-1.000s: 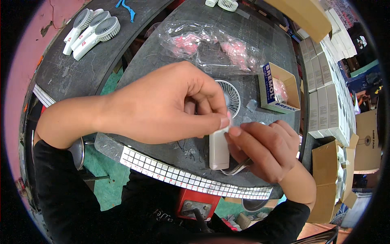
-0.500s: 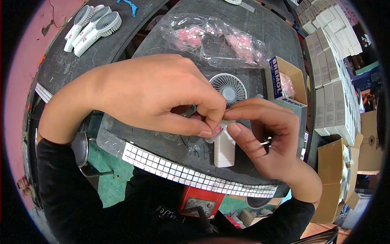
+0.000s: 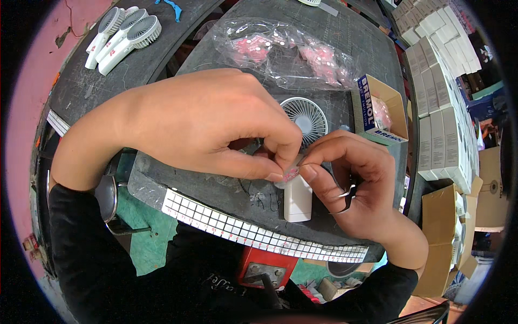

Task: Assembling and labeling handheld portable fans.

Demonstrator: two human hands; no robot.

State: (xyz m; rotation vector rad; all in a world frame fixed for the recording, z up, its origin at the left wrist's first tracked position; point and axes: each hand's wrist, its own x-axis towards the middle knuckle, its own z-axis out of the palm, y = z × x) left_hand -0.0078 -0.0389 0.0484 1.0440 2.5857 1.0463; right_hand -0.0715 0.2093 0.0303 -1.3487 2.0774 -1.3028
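**Pink sticker (image 3: 291, 174) pinched over white fan (image 3: 298, 202)**

The left hand (image 3: 216, 127) and right hand (image 3: 362, 181) both pinch the sticker between thumb and forefinger above the fan's handle. A narrow strip of bare table (image 3: 326, 229) separates it from the front edge's gridded tape (image 3: 258, 233). Hands hide the fan's neck; a metal piece (image 3: 346, 198) in the right palm is indistinct.

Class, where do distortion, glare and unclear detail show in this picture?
Head view, bottom: the white gridded strip curves with fisheye distortion; head view, top: bright glints on the crumpled clear plastic bag; head view, centre: print on the small pink-marked clear film in the bare left hand is too small to read.
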